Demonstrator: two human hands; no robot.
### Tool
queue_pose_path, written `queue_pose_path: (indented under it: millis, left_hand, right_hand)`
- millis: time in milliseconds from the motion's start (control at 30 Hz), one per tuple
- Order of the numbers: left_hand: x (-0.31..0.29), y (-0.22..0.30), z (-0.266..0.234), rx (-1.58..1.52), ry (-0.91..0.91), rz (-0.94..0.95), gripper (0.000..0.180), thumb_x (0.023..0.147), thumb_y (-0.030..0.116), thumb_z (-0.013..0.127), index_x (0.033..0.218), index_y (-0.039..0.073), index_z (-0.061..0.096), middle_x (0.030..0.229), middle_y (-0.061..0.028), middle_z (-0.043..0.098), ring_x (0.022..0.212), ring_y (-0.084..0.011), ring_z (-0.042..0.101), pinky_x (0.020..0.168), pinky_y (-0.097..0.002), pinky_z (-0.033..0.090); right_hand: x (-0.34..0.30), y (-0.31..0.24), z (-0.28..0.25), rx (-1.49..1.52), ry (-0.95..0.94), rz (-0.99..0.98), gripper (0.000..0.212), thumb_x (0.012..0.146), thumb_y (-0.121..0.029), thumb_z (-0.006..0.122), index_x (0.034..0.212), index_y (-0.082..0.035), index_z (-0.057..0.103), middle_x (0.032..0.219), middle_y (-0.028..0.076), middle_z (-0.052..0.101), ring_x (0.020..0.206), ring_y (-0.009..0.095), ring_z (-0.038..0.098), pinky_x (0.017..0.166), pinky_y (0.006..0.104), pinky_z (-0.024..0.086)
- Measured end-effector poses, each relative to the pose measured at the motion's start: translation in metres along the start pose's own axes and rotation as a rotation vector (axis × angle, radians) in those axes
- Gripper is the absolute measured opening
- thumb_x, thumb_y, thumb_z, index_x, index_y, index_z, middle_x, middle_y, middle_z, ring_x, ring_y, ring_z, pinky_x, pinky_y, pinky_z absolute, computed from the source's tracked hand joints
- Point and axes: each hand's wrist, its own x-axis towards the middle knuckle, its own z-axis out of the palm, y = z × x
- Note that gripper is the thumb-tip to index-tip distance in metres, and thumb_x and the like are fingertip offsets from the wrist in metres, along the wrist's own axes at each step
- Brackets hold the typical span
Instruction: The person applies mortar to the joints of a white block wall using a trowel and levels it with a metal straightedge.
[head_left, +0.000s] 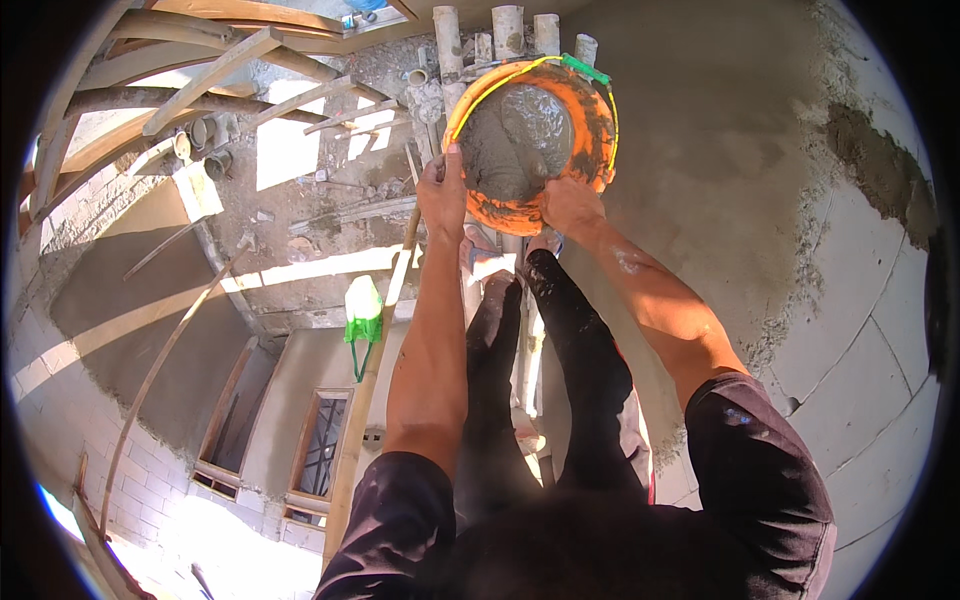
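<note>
Over the far ends of a row of round poles (508, 32), just ahead of the person's feet, is an orange bucket (503, 217), seen from above; whether it rests on them cannot be told. Its round rim and wall are smeared with grey, more thickly along the right side, and it holds wet grey mortar (500, 150), heaped toward the left and glistening at the upper right. A thin yellow-green handle (586, 69) with a bright green grip arcs along the far rim. The left hand (443, 192) grasps the bucket's left edge, thumb up against the rim, so the bucket lies just to its right. The right hand (572, 207) is clenched on the near right edge, with the bucket ahead of it and to its left.
</note>
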Motion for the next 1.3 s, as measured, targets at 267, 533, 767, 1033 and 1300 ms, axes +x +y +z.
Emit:
queue_pose_path:
  millis: [267, 533, 767, 1033, 1300]
  left_hand:
    - [-0.022, -0.047, -0.026, -0.308, -0.081, -0.2, 0.09, 0.097, 0.069, 0.045, 0.142, -0.009, 0.045, 0.13, -0.0188, 0.056, 0.118, -0.0251, 0.054, 0.099, -0.0362, 0.042]
    - [-0.126, -0.076, -0.142, 0.059, -0.14, -0.555, 0.098, 0.091, 0.075, 0.047, 0.16, 0.01, 0.022, 0.16, -0.0249, 0.028, 0.144, -0.045, 0.033, 0.11, -0.0577, 0.035]
    - [-0.248, -0.156, -0.238, 0.202, -0.605, -0.382, 0.068, 0.099, 0.064, 0.045, 0.127, 0.003, 0.059, 0.105, -0.0127, 0.07, 0.089, -0.0234, 0.07, 0.067, -0.032, 0.055]
    - [-0.299, 0.013, -0.25, 0.366, -0.359, -0.33, 0.05, 0.097, 0.059, 0.053, 0.088, 0.01, 0.059, 0.074, -0.0023, 0.06, 0.064, -0.016, 0.061, 0.053, -0.0341, 0.049]
    - [-0.276, 0.058, -0.252, 0.3, -0.346, -0.228, 0.043, 0.098, 0.046, 0.06, 0.083, 0.006, 0.062, 0.064, -0.0033, 0.058, 0.053, -0.0168, 0.058, 0.047, -0.033, 0.046]
  right_hand:
    - [-0.069, 0.036, 0.004, 0.27, -0.151, -0.159, 0.034, 0.092, -0.034, 0.062, 0.111, -0.006, 0.067, 0.092, 0.022, 0.071, 0.094, 0.042, 0.068, 0.086, 0.0532, 0.053]
    - [-0.151, -0.006, -0.061, 0.181, 0.071, -0.043, 0.041, 0.095, -0.04, 0.056, 0.12, -0.008, 0.062, 0.089, 0.022, 0.07, 0.09, 0.042, 0.068, 0.081, 0.0535, 0.054]
    - [-0.333, -0.049, -0.235, 0.107, 0.522, -0.303, 0.029, 0.093, -0.031, 0.065, 0.091, -0.006, 0.052, 0.076, 0.016, 0.064, 0.072, 0.039, 0.066, 0.064, 0.0487, 0.054]
    - [-0.634, -0.059, -0.48, 0.26, 0.557, -0.524, 0.026, 0.088, -0.025, 0.069, 0.093, 0.0, 0.067, 0.078, 0.015, 0.068, 0.064, 0.031, 0.065, 0.059, 0.0399, 0.051]
    - [-0.86, 0.123, -0.628, 0.357, 1.127, 0.462, 0.032, 0.1, -0.034, 0.057, 0.089, -0.005, 0.063, 0.058, -0.003, 0.054, 0.042, 0.004, 0.053, 0.035, 0.019, 0.044]
